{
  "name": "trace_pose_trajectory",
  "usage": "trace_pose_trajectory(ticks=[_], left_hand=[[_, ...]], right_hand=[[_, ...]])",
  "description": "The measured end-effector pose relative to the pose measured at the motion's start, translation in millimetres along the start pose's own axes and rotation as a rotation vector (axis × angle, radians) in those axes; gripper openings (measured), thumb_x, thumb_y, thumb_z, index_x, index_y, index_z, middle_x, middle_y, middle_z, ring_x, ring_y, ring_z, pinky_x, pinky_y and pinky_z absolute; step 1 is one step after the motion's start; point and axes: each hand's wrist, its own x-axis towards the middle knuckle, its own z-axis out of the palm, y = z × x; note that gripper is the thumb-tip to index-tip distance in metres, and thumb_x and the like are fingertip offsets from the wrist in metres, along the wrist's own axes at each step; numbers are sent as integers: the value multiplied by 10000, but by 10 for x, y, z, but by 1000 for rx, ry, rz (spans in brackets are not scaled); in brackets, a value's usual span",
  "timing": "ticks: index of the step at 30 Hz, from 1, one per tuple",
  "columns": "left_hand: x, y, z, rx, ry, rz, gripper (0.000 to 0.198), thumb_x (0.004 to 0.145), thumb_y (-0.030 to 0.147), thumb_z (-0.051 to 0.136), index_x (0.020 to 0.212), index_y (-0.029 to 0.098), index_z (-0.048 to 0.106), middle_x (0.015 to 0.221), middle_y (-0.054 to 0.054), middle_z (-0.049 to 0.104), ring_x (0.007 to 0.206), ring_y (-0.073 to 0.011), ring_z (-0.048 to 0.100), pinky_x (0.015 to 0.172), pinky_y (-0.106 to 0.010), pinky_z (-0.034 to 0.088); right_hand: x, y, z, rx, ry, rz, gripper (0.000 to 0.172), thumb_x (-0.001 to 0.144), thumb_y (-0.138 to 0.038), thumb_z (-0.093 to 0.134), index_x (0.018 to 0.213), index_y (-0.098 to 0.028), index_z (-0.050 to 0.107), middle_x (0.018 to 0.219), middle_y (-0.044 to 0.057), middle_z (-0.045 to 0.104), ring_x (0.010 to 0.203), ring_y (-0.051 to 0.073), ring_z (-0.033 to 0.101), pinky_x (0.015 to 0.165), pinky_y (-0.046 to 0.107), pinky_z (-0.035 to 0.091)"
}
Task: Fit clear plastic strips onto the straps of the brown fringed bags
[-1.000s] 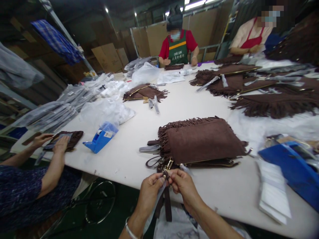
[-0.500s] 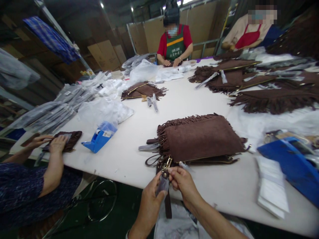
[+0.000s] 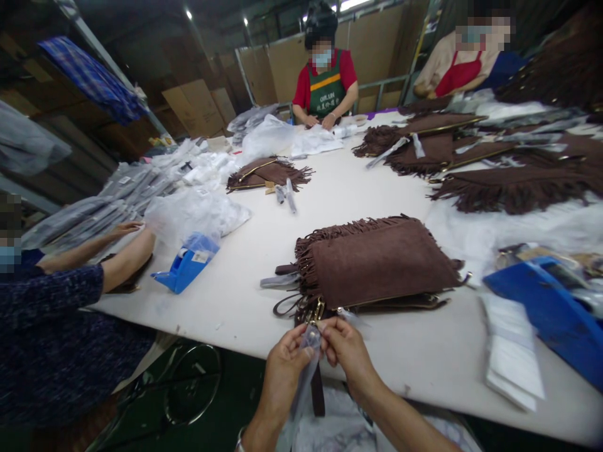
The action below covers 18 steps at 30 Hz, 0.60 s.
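Observation:
A dark brown suede bag [image 3: 372,267] with fringed edges lies on the table in front of me. At its near left corner is a gold-coloured clasp [image 3: 320,309] with a brown strap attached. My left hand [image 3: 284,370] pinches a clear plastic sleeve [image 3: 309,340] around the strap just below the clasp, at the table's edge. My right hand [image 3: 352,359] has thumb and forefinger closed on the sleeve's upper end, beside the metal fitting. A loose brown strap end [image 3: 318,392] hangs below the hands.
A blue tape dispenser [image 3: 181,267] stands to the left, a blue bin [image 3: 546,314] and folded white papers [image 3: 511,351] to the right. More fringed bags [image 3: 424,150] lie at the back right. A co-worker's arm [image 3: 125,257] reaches across the left side.
The plastic sleeve has come up over the strap's riveted end, close to the clasp. My hands have drawn closer together. The co-worker at left has reached forward towards the plastic bags.

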Motion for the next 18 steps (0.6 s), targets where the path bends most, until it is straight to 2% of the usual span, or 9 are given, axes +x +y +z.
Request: trace_pose_trajectory(ticks=[6,10,14,18], left_hand=[[92,62,82,114,-1,78,398,742,217,698,1126,147,619,1085,-130,700,983,-235,656,900,-340,477],[111,169,74,218,-20,113,327,759,193,654,1082,151,626,1044,-113,706,949,-223,658,845,-325,498],[140,271,20,209,-26,38,401,716,210,693,1100,143,603,900,-88,707,810,-204,661,690,-298,528],[179,316,8,180,-26,14,451,698,246,727,1112,131,593,938,-114,706,818,-212,662,737,-339,540]], right_hand=[[-21,1,-14,18,-9,11,295,732,-437,653,723,-151,580,496,-46,547,322,29,339,337,161,218],[-18,4,-7,180,-13,70,386,760,-524,648,859,-155,590,517,-53,556,318,18,287,337,156,189],[58,-15,67,408,-77,151,390,724,-513,718,731,-165,541,460,-88,470,329,5,197,344,164,145],[158,-30,118,429,-56,156,403,693,-483,762,658,-161,523,410,-105,388,347,10,184,358,178,159]])
